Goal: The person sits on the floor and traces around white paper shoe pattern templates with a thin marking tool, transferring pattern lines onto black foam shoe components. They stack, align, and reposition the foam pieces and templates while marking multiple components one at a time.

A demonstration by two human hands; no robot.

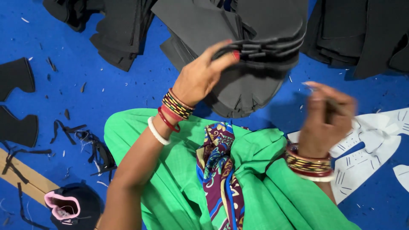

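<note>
Above the green garment point(179, 170), which serves as the landmark for this entry, a stack of dark grey foam cut pieces point(251, 55) is held up off the blue surface point(128, 89). The stack is pinched at its near edge by the left hand point(200, 79), thumb under and fingers over, so that the layered edges are fanned and can be told apart. To the right of the garment, the right hand point(326, 123) is raised and curled closed; it is blurred, and a thin object seems to be gripped in it, though what it is cannot be told. Bangles are worn on both wrists. A patterned purple scarf point(219, 170) is draped down the middle of the garment. Beyond the held stack, further piles of dark cut pieces point(123, 30) are laid on the surface. Right of the garment, white sole-shaped patterns point(375, 145) are spread flat. Left of it, black offcut strips point(91, 147) and two dark shaped pieces point(17, 102) are scattered, and a black bag with pink lining point(70, 208) is set beside a wooden strip point(30, 176).
</note>
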